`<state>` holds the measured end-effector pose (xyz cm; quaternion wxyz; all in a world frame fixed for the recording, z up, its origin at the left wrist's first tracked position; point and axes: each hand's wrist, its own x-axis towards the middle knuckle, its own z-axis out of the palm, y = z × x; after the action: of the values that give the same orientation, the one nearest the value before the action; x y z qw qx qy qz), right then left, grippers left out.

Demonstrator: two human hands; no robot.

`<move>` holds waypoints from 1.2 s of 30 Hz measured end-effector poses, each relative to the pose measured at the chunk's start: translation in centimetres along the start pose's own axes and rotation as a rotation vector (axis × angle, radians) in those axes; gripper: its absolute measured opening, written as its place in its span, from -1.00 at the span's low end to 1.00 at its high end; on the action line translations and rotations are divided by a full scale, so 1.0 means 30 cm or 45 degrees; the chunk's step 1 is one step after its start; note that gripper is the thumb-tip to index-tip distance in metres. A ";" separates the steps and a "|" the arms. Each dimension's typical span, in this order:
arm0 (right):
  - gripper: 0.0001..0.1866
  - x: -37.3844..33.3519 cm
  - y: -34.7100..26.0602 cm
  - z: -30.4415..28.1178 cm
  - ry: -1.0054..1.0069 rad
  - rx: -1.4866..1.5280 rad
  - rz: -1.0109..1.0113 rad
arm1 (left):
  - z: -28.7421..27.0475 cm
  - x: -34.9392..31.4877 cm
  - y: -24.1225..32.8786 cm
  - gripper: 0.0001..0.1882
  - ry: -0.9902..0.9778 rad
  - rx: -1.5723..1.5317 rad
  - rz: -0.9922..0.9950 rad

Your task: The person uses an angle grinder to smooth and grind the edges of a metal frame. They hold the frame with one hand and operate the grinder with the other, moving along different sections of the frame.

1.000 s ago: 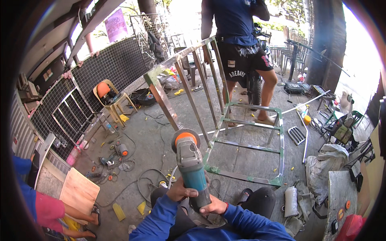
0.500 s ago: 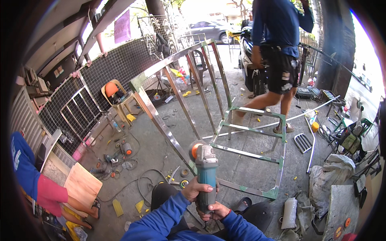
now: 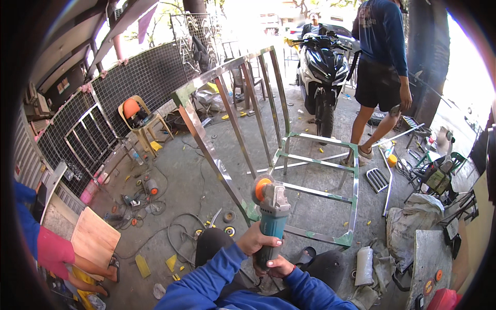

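Left hand [image 3: 261, 238]: fingers wrapped tight round the upper body of the grinder [image 3: 270, 219], thumb on the near side.
Right hand [image 3: 279, 267]: curled shut under the grinder's rear end, just near of the left hand; the fingertips are hidden behind the handle.
Grinder: teal body, grey head and orange disc guard, held upright at centre with its head against the lower end of the slanted rail of the frame [image 3: 268, 155].
Frame: steel bars with green-painted joints, propped on the concrete floor [image 3: 196, 170], running far and right from the grinder.
Left: cables [image 3: 155, 227] and small discs scattered on the floor; a yellow chair [image 3: 137, 116] farther off.
Far: a scooter [image 3: 323, 67] and, just right of it, a standing person [image 3: 382, 62].
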<state>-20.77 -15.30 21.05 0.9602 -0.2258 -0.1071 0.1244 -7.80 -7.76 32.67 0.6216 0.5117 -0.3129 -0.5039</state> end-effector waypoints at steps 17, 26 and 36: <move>-0.64 0.069 0.067 0.048 0.345 -0.772 -0.193 | -0.040 -0.124 0.066 -0.49 0.016 0.444 0.058; -0.69 0.019 -0.034 0.105 0.546 -1.045 -0.421 | 0.015 -0.120 0.162 -0.26 -0.120 1.090 -0.099; -0.68 -0.012 -0.068 0.047 0.681 -1.073 -0.261 | 0.141 -0.361 1.008 -0.28 0.126 2.249 0.312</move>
<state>-21.10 -16.59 23.16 0.7869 -0.6057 0.0798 -0.0865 -5.57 0.18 64.00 0.0631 0.7879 -0.6124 0.0135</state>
